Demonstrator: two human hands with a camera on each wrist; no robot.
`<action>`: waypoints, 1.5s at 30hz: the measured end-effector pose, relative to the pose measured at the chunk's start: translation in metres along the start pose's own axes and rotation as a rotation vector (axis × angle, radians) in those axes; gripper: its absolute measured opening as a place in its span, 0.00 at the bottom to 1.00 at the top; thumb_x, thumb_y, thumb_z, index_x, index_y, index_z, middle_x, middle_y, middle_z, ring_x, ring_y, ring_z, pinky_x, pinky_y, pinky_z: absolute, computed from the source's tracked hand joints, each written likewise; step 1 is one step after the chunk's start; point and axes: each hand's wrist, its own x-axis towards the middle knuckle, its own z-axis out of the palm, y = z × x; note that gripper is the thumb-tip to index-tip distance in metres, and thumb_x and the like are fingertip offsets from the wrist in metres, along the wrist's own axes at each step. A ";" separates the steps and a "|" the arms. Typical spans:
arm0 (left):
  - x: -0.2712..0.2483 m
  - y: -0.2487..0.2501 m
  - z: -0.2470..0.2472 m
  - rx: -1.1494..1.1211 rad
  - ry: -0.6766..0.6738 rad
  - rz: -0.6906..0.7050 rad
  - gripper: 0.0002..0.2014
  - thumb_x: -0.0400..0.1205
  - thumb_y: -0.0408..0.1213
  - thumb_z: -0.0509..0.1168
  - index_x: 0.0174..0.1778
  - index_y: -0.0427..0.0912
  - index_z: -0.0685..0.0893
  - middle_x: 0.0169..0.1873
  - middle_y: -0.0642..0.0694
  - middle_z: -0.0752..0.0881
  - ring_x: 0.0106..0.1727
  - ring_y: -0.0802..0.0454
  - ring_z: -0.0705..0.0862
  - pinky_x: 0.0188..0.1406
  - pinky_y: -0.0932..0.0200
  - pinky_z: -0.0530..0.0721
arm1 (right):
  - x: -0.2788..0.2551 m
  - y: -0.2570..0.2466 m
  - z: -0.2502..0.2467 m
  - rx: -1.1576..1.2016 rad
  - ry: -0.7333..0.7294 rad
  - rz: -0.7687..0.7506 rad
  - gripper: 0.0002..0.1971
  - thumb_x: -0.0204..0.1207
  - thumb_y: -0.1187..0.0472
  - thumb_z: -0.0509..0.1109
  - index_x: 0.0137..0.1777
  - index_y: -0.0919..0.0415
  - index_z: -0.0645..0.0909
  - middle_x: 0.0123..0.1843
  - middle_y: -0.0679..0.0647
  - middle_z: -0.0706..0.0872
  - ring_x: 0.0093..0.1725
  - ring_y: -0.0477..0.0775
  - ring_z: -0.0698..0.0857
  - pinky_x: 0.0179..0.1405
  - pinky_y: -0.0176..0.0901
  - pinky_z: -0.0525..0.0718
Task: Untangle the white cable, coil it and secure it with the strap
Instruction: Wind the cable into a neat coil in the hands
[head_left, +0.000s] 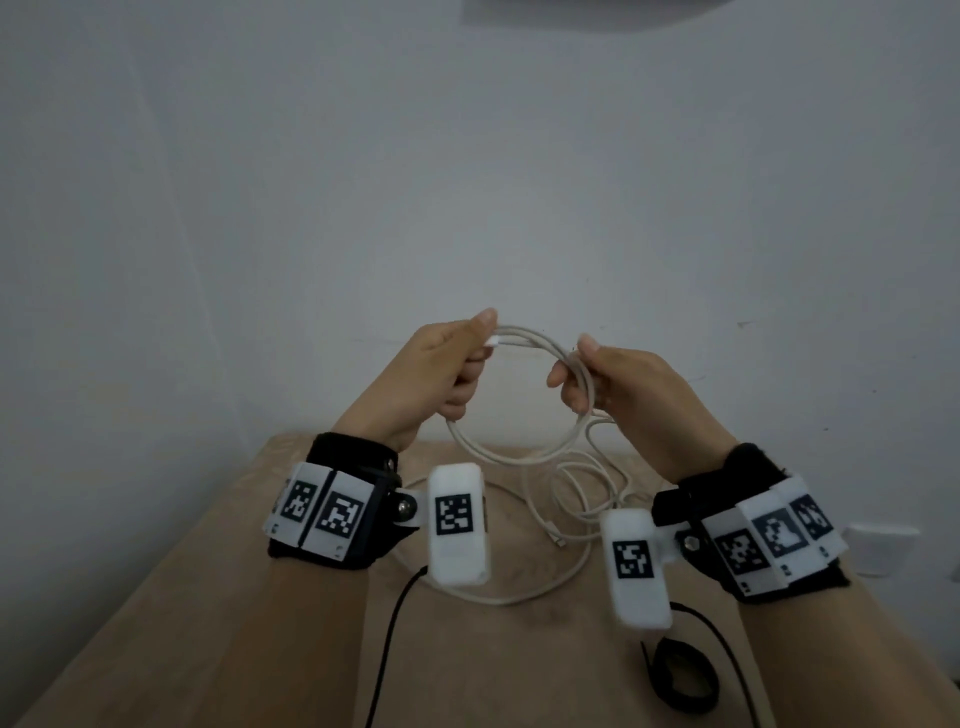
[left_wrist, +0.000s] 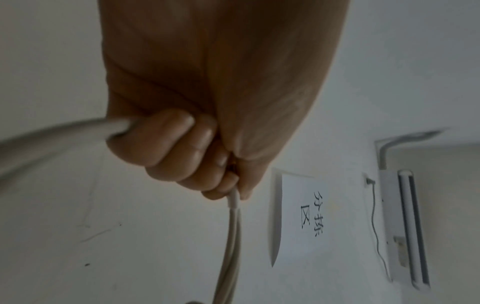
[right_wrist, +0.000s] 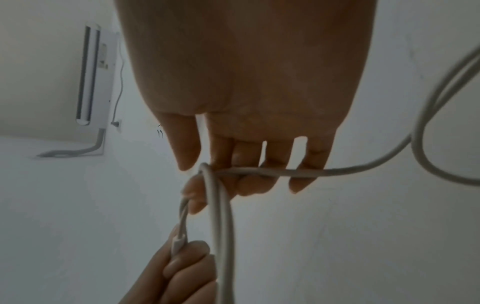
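Above the table, head view: left hand (head_left: 447, 364) and right hand (head_left: 618, 384) held a raised loop of white cable (head_left: 524, 395) between them, one on each side.
Left hand: clenched on the loop's left side, thumb pressing the connector (head_left: 492, 341), which pointed right along the top arc.
Right hand: fingers curled round the bunched strands on the loop's right side.
Loose length: hung from the right hand's side down to slack curls on the table (head_left: 208, 597); far plug (head_left: 558, 540) lay there, nearer the right wrist.
Strap (head_left: 680, 675): black, on the table, below the right forearm, well apart from the loop.
Left wrist view: fingers (left_wrist: 182, 152) wrapped the cable; strands ran straight away from the fist.
Right wrist view: one strand lay crosswise over the fingers (right_wrist: 306, 181); the loop ran on to the left hand.
Judgement: next turn should feed from the slack, right hand nearer.
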 end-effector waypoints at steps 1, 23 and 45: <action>0.000 -0.001 -0.001 -0.037 0.000 -0.014 0.21 0.87 0.50 0.55 0.29 0.48 0.62 0.24 0.51 0.58 0.21 0.56 0.56 0.20 0.63 0.56 | 0.000 0.001 -0.002 -0.010 0.008 -0.029 0.20 0.80 0.46 0.61 0.38 0.57 0.88 0.27 0.50 0.79 0.34 0.50 0.75 0.43 0.43 0.71; 0.000 -0.006 0.005 0.066 -0.223 -0.125 0.21 0.75 0.57 0.60 0.25 0.44 0.70 0.17 0.54 0.61 0.17 0.60 0.55 0.14 0.69 0.55 | -0.005 -0.004 0.010 -0.351 -0.029 0.036 0.26 0.83 0.46 0.57 0.39 0.60 0.91 0.26 0.49 0.82 0.29 0.46 0.73 0.33 0.32 0.72; 0.004 -0.003 -0.004 -0.052 0.115 -0.138 0.22 0.85 0.52 0.58 0.27 0.46 0.68 0.17 0.56 0.61 0.16 0.60 0.56 0.15 0.67 0.53 | 0.003 0.003 0.023 -0.277 0.153 0.036 0.13 0.77 0.51 0.70 0.41 0.61 0.88 0.32 0.45 0.82 0.29 0.43 0.72 0.32 0.34 0.71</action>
